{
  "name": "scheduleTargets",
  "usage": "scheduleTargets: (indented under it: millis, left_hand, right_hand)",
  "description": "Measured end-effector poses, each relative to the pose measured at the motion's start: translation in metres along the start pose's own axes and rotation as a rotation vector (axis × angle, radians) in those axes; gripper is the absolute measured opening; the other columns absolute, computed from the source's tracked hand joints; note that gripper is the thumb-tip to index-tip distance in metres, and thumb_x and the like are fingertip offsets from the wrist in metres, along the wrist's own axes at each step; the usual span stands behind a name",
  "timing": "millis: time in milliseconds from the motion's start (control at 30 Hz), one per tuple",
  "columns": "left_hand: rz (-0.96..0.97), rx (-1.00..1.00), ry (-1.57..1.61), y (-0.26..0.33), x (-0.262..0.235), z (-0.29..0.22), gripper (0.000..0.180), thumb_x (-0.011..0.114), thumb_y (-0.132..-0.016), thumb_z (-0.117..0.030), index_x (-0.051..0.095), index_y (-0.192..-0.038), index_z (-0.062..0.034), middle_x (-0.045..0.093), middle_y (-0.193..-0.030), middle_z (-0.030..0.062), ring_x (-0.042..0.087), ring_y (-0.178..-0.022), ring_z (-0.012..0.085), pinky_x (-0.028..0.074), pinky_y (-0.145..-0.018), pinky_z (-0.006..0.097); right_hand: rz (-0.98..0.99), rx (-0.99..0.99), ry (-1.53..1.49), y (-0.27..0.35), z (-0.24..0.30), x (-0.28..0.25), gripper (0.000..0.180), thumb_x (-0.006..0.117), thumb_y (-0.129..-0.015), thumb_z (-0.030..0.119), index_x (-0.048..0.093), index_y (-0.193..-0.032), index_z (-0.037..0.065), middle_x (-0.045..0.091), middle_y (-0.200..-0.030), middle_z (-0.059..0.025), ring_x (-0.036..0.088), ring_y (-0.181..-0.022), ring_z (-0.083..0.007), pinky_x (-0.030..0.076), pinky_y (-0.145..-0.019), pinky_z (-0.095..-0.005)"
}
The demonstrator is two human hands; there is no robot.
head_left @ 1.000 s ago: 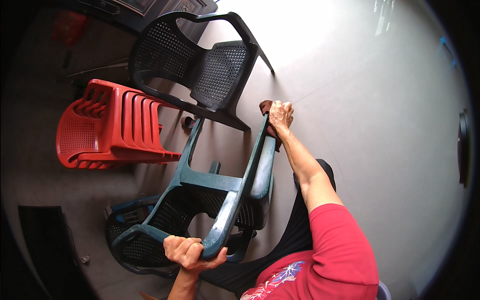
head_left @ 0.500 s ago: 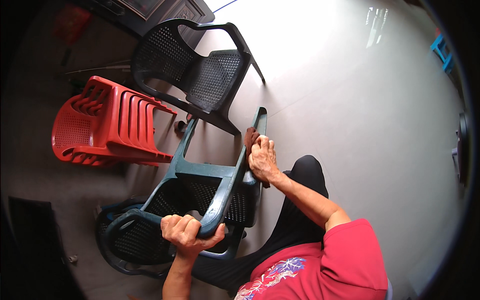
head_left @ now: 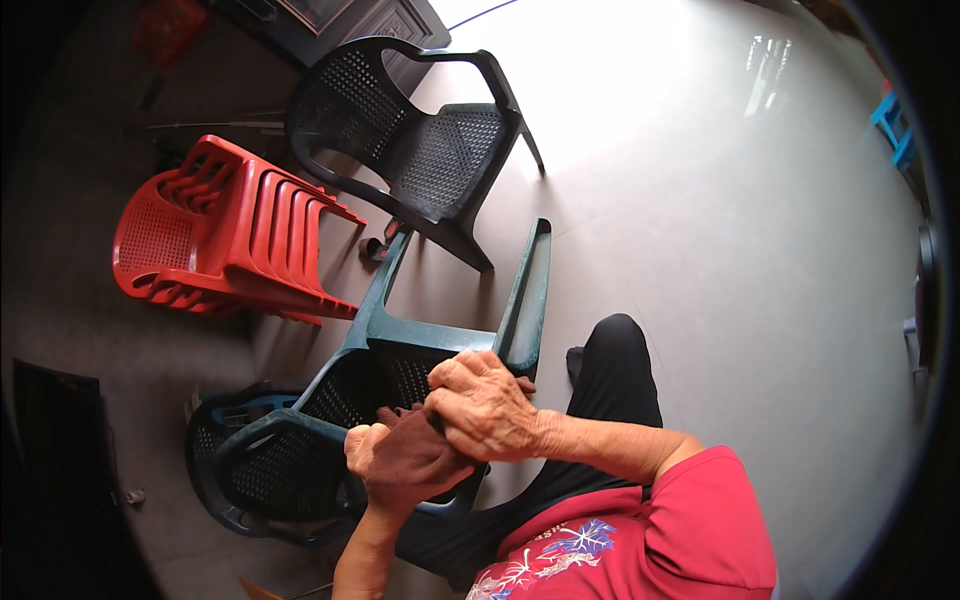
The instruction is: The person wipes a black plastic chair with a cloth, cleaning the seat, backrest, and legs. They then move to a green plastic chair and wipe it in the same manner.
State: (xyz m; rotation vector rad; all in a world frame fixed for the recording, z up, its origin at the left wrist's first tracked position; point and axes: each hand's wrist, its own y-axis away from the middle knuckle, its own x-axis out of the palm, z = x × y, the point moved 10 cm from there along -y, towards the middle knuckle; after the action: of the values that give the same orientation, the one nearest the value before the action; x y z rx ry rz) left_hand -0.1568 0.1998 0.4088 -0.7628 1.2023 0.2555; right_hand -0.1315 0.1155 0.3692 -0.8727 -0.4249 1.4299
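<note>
Together over the tipped green chair, left hand and right hand, both clutching a brown cloth

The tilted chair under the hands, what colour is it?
Dark green chair, seen best in the head view.

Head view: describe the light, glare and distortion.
Head view: daylight glare whitens the floor at top; the left side lies in shade; the rim darkens to black. Fisheye bends the green chair legs and the floor lines. The left hand and right hand look sharp.
</note>
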Motion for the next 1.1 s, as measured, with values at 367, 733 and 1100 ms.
scheduleTargets:
  millis: [367, 733, 1100]
  left_hand:
    - [0.023, 0.062, -0.001, -0.014, -0.003, -0.019, 0.053, 0.075, -0.067, -0.046, 0.033, -0.05, -0.0174, 0.035, -0.05, -0.0037, 0.035, -0.043, 0.0129, 0.027, -0.054, 0.029]
    - [0.161, -0.084, -0.305, 0.016, -0.064, 0.086, 0.062, 0.051, -0.076, -0.068, 0.051, -0.06, -0.0087, 0.05, -0.063, 0.004, 0.05, -0.06, 0.0217, 0.04, -0.067, 0.038]
    - [0.167, 0.032, -0.293, 0.026, -0.07, 0.063, 0.057, 0.049, -0.082, -0.056, 0.027, -0.047, -0.0157, 0.027, -0.05, -0.0007, 0.029, -0.045, 0.015, 0.021, -0.049, 0.033]
  right_hand:
    - [0.539, 0.501, 0.448, 0.025, -0.281, 0.016, 0.024, 0.051, -0.077, 0.029, 0.067, -0.073, 0.012, 0.058, -0.09, -0.0093, 0.046, -0.094, -0.0267, 0.032, -0.079, -0.0427]
    - [0.596, 0.379, 0.606, 0.05, -0.262, 0.013, 0.024, 0.052, -0.078, 0.031, 0.066, -0.069, 0.014, 0.062, -0.082, 0.0033, 0.051, -0.091, -0.0221, 0.036, -0.074, -0.0438]
    - [1.268, 0.351, 0.329, 0.08, -0.114, 0.048, 0.027, 0.047, -0.087, 0.029, 0.066, -0.098, 0.013, 0.052, -0.098, -0.0111, 0.049, -0.094, -0.0276, 0.042, -0.075, -0.0448]
